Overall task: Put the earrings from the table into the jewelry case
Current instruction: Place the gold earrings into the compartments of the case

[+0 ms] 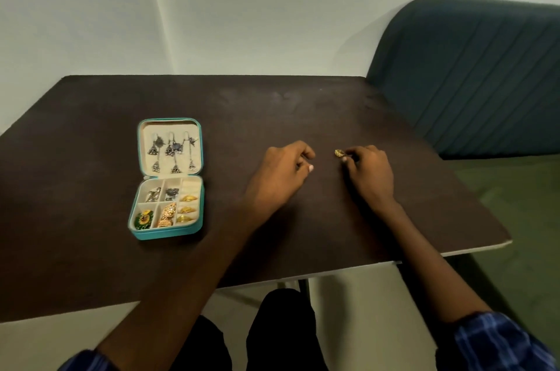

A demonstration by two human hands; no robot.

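Observation:
A small gold earring [339,153] sits at the fingertips of my right hand [368,172], which pinches it just above the dark table [272,110]. My left hand [281,172] rests on the table a little to the left, fingers curled; whether it holds anything is hidden. The teal jewelry case [194,226] lies open at the left. Silver drop earrings hang in its lid [169,146]. Gold, silver and green pieces fill its compartments [168,204].
A dark teal upholstered chair [472,74] stands close to the table's right far corner. The table's front edge runs just above my knees [281,328]. A pale wall rises behind the table.

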